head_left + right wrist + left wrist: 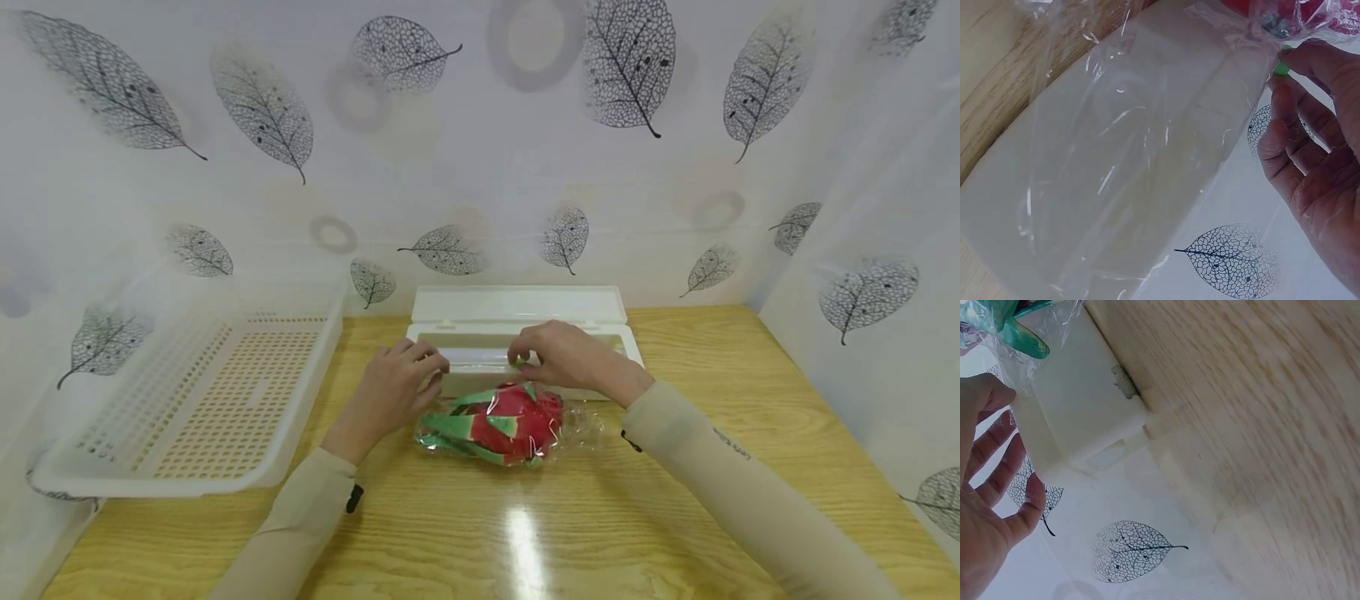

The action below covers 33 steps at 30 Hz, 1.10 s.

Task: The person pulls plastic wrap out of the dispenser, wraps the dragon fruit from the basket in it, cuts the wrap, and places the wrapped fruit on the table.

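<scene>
A white cling film box [630,346] lies with its lid [517,304] raised behind it, and a roll of cling film [472,356] shows inside. My left hand [393,387] grips the box's front left rim, thumb in front and fingers behind. With thumb and fingertips my right hand [566,354] pinches a small green slide cutter [1282,65] on the front edge. Just before the box is a red and green dragon fruit [517,425] wrapped in clear film. Loose wrinkled film [1110,125] hangs over the box front in the right wrist view.
To the left stands a large white plastic basket [300,425] with a perforated base. The wood-grain table [600,533] meets a leaf-printed curtain [480,167] at the back and sides.
</scene>
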{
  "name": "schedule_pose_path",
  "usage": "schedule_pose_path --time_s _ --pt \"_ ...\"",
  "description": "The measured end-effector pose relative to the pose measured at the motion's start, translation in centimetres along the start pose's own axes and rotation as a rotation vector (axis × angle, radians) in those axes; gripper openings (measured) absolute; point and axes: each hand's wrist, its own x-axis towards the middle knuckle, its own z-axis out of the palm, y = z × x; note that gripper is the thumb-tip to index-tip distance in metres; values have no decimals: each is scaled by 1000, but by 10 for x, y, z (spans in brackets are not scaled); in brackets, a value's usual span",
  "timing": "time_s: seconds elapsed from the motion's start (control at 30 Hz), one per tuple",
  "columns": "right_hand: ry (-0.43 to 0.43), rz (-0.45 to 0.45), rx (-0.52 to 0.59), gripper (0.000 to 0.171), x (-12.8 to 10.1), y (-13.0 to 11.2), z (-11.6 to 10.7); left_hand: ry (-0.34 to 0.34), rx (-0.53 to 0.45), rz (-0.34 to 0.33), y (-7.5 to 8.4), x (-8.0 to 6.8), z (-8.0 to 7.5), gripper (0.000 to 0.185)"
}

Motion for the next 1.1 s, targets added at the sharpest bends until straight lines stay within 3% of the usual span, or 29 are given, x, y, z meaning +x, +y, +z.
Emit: schedule_pose_path --time_s 1.1 --pt "8 -12 -14 12 -6 1 -3 -10 -5 0 0 1 -2 9"
